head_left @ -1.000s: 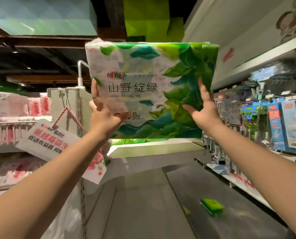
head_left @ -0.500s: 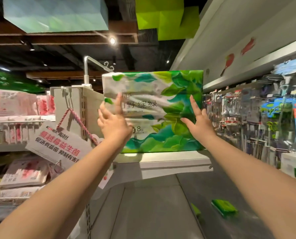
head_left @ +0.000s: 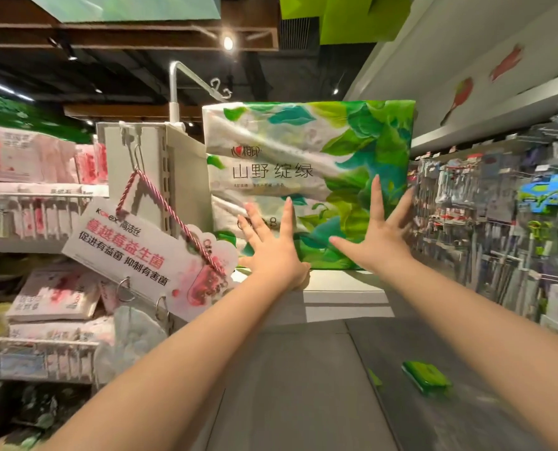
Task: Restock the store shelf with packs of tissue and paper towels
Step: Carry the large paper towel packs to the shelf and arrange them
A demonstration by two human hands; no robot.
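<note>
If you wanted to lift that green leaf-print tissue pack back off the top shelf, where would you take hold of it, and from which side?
I would probably grip the tissue pack by its two short ends, one hand each, coming in from the front. It stands upright on the shelf, broad printed face toward us, too wide for one hand, and both ends look clear. The left hand and right hand now only lie flat against that face.

Tissue pack (head_left: 307, 177): glossy plastic film wrap, crinkled, sheen on the white part, green leaf print. Shelf (head_left: 346, 288) under it: smooth matt white painted metal. Slotted upright (head_left: 170, 177) on the left: matt cream metal. Hanging sign (head_left: 141, 252): smooth printed card on a twisted red-and-white cord (head_left: 173, 213) with shiny metal rings. Pink packs (head_left: 27, 157) far left: soft glossy film. Wire rack (head_left: 37, 353) near left: white coated metal. Floor (head_left: 303, 402): smooth grey, dull sheen.
</note>
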